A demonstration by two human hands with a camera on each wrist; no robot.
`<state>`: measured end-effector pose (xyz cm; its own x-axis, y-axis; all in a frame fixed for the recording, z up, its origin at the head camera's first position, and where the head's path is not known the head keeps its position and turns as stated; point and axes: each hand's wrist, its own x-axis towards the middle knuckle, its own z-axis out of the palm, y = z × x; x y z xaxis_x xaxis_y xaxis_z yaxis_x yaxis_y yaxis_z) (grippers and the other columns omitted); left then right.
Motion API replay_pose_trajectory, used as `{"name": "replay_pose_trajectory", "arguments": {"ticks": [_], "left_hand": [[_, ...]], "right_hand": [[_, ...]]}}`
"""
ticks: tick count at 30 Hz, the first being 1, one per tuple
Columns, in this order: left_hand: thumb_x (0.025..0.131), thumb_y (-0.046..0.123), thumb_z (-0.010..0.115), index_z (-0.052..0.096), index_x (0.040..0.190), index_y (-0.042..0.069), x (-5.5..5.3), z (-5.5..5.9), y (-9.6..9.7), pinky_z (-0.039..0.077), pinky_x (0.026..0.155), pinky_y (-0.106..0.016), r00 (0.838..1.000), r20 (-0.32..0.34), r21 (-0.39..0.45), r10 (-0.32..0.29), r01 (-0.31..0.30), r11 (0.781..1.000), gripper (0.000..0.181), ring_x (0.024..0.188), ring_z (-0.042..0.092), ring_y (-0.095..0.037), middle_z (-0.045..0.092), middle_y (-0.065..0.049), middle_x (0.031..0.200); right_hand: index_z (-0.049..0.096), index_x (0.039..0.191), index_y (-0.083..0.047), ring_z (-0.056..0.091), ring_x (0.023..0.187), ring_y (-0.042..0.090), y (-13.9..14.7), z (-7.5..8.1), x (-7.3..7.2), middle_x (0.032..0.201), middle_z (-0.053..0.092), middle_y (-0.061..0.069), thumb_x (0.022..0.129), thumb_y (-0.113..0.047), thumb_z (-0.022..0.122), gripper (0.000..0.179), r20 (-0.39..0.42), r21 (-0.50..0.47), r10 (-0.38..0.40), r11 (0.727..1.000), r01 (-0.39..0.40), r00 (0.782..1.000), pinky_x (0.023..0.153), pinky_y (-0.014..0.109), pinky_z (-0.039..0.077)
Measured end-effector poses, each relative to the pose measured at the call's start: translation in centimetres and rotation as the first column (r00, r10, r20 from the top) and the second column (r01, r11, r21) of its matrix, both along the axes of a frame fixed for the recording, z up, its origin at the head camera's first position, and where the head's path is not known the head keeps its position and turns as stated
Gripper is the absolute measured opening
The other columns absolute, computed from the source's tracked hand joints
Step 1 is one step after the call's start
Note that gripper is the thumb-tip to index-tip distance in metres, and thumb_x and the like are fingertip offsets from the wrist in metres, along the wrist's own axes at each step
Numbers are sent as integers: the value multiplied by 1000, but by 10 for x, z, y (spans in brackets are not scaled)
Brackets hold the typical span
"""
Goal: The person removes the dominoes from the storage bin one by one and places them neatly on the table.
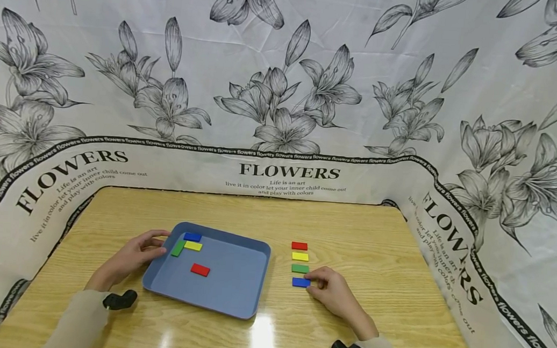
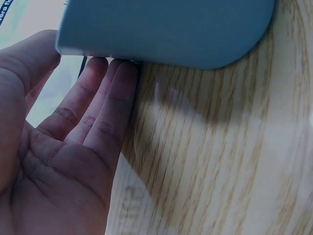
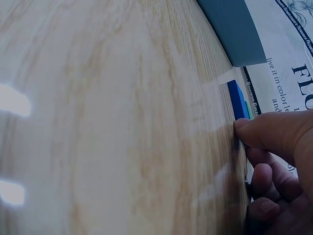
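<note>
My left hand (image 1: 138, 251) touches the left wall of a blue-grey tray (image 1: 232, 285); its fingertips meet the wall's lower edge in the left wrist view, fingers fairly straight. Inside the tray lie a blue block (image 1: 192, 237), a yellow block (image 1: 193, 246), a green block (image 1: 178, 248) and, apart from these, a red block (image 1: 200, 270). To the tray's right, my right hand (image 1: 337, 294) pinches the right end of a flat blue block (image 3: 237, 100) between thumb and index finger. That block lies on the table, nearest me in a column of blocks.
Above the pinched block in the column lie a green block (image 1: 300, 269), a yellow block (image 1: 300, 256) and a red block (image 1: 299, 246), with small gaps between them. The wooden table (image 1: 352, 227) is bordered at the back and sides by a flower-print cloth (image 1: 288, 177).
</note>
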<state>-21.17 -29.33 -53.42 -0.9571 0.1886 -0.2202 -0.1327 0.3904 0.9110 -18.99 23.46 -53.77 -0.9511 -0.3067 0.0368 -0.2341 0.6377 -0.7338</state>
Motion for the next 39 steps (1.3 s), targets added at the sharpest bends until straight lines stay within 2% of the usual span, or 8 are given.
{"name": "replay_pose_trajectory", "arguments": {"ticks": [17, 39], "left_hand": [[104, 29, 64, 41, 155, 9, 3, 0, 0, 56, 92, -36, 1000, -4, 31, -20, 20, 999, 60, 124, 58, -34, 52, -27, 142], [105, 31, 62, 41, 155, 8, 2, 0, 0, 55, 93, -35, 999, -20, 14, -27, 27, 1000, 59, 124, 58, -32, 52, -27, 142]], "right_hand": [[78, 109, -8, 50, 75, 7, 0, -4, -2, 101, 67, 3, 89, -4, 78, 21, 26, 8, -7, 1000, 7, 1000, 65, 22, 43], [79, 110, -8, 50, 76, 8, -1, -3, -2, 102, 67, 4, 89, -5, 78, 20, 23, 4, -11, 1000, 11, 1000, 65, 22, 43]]}}
